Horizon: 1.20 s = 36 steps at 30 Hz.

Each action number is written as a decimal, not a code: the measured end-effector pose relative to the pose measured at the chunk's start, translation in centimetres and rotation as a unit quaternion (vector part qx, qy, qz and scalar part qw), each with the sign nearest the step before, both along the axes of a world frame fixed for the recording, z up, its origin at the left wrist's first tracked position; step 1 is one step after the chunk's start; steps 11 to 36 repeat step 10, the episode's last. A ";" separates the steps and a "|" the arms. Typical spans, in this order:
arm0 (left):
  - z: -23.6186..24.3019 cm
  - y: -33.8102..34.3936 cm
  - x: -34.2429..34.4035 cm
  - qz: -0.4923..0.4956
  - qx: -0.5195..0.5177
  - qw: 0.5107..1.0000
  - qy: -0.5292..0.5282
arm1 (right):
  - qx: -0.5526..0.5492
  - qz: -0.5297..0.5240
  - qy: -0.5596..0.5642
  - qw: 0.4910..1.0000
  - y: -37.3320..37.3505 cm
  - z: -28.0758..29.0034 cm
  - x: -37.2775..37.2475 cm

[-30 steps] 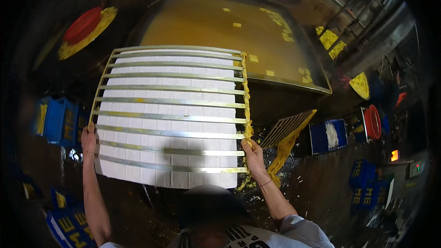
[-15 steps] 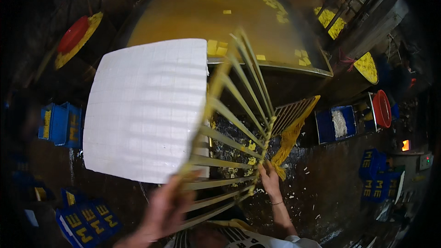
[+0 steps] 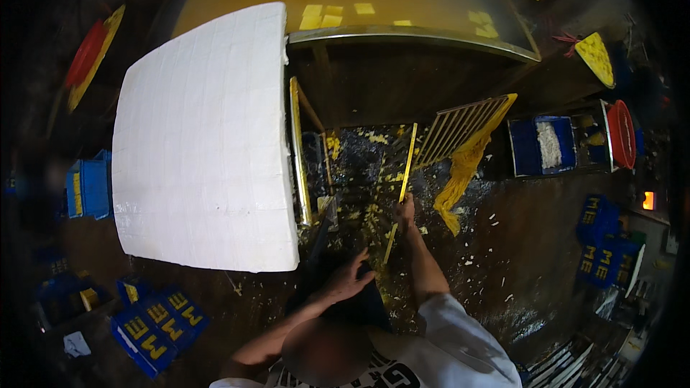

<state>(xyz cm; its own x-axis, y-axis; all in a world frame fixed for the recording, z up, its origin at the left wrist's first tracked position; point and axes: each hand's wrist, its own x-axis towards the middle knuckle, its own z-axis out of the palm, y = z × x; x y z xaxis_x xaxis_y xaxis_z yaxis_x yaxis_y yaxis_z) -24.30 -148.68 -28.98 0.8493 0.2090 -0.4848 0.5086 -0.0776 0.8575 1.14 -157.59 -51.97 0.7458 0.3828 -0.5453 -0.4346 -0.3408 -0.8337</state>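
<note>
My right hand is closed round a slatted rack, which now shows edge-on as a thin yellow bar. Its slats are hidden at this angle. Near my body, my left hand is empty, with its fingers apart. To the left lies a large white slab scored into squares, looking like tofu; neither hand touches it. Just beyond the rack in my right hand, a second slatted rack stands tilted, and a yellow cloth hangs from it.
A wide vat of yellow liquid with floating yellow squares stands ahead. Blue crates sit at lower left, more blue crates at right. A blue bin and red basin stand at right. Scraps litter the wet floor.
My left hand has let go of the slatted rack and drawn back toward my body. The rack has swung away from the white slab, from face-on to edge-on, in my right hand.
</note>
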 end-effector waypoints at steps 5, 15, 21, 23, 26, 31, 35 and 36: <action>1.7 5.6 -12.1 0.048 0.059 0.989 0.128 | -0.124 0.069 0.063 0.988 2.2 0.6 -1.3; -3.6 7.5 -27.8 0.229 0.061 0.958 0.159 | 0.022 0.089 -0.174 0.981 5.9 16.0 -8.0; -3.6 7.5 -27.8 0.229 0.061 0.958 0.159 | 0.022 0.089 -0.174 0.981 5.9 16.0 -8.0; -3.6 7.5 -27.8 0.229 0.061 0.958 0.159 | 0.022 0.089 -0.174 0.981 5.9 16.0 -8.0; -3.6 7.5 -27.8 0.229 0.061 0.958 0.159 | 0.022 0.089 -0.174 0.981 5.9 16.0 -8.0; -3.6 7.5 -27.8 0.229 0.061 0.958 0.159 | 0.022 0.089 -0.174 0.981 5.9 16.0 -8.0; -3.6 7.5 -27.8 0.229 0.061 0.958 0.159 | 0.022 0.089 -0.174 0.981 5.9 16.0 -8.0; -3.6 7.5 -27.8 0.229 0.061 0.958 0.159 | 0.022 0.089 -0.174 0.981 5.9 16.0 -8.0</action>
